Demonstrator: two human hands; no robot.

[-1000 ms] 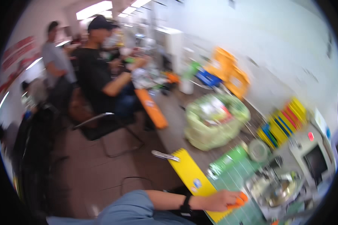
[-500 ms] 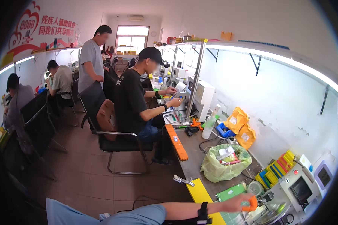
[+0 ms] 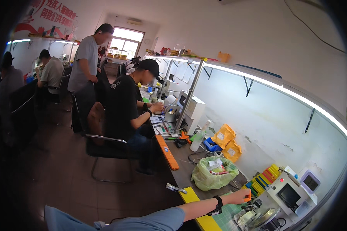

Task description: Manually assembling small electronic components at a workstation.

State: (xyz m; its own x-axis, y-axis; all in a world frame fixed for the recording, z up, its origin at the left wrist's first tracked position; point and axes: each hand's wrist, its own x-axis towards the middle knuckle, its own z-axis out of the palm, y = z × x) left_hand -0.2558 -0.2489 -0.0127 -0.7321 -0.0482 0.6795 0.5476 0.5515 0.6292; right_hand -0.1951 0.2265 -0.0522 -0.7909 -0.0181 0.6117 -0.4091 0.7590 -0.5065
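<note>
Small bright-orange object (image 3: 248, 196), partly covered by fingers: in my head view it sits at the front of the person's left hand (image 3: 236, 197), which grips it. I cannot tell its full shape, nor the right hand's state. Hand and object are just left of the white boxy machine with a dark screen (image 3: 273, 189). Left of that machine I also see stacked yellow, blue and red plastic bins (image 3: 263, 179) and, farther off, a rounded container lined with pale-green bag plastic (image 3: 205, 179).
</note>
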